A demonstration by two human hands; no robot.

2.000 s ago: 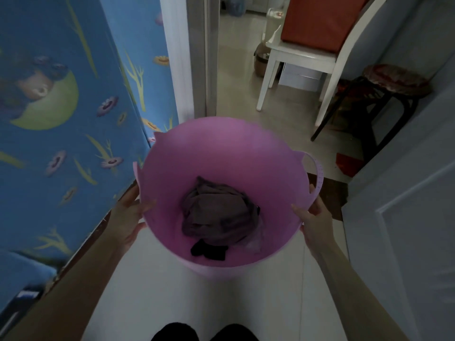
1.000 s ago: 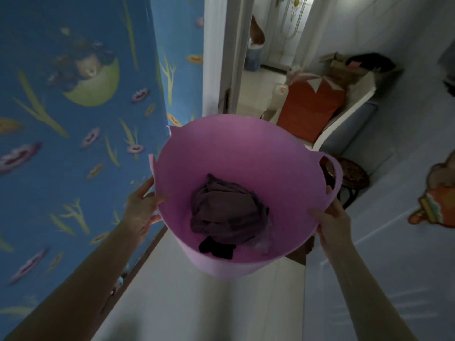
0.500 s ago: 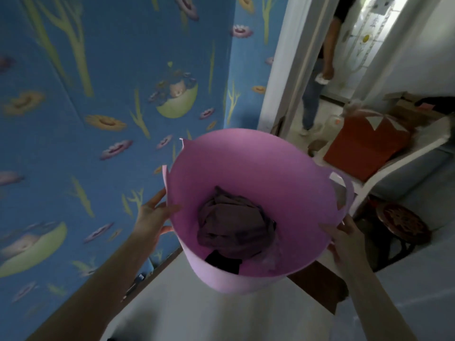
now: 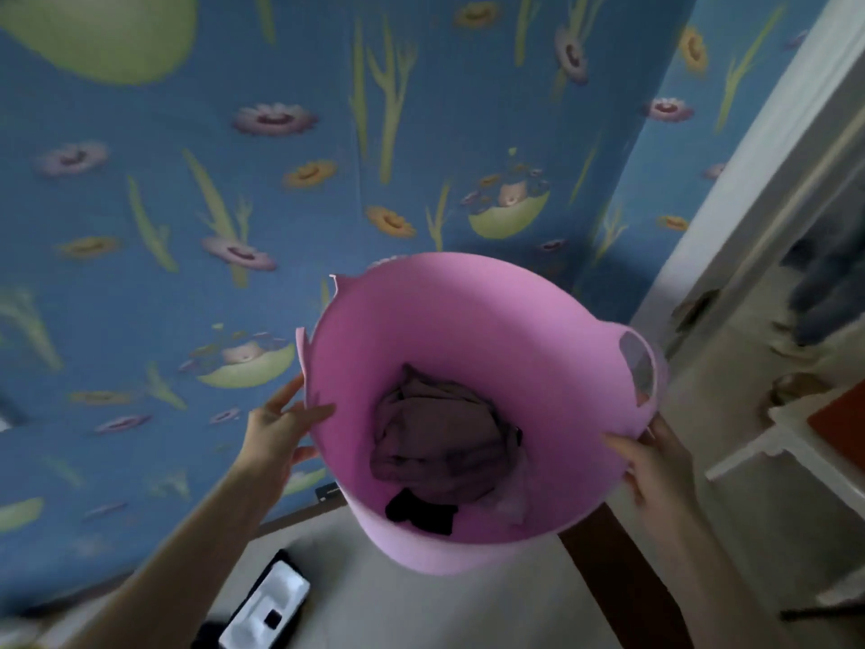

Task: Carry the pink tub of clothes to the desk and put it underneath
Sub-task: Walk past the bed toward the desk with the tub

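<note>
Tub: smooth matt pink plastic, slightly flexible-looking rim. Clothes inside: soft crumpled cloth, matt, mauve plus a black piece. Wall: printed wallpaper, matt. Floor: smooth pale tile, faint sheen.

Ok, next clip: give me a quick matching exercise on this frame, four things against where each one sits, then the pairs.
Things:
1. left hand
2. right hand
3. crumpled clothes
4. white tray

Places:
A. on the floor by the blue wall
B. at the tub rim below the loop handle
C. at the bottom of the pink tub
D. at the tub rim on the wallpaper side

Pairs: 1-D, 2-B, 3-C, 4-A
</note>
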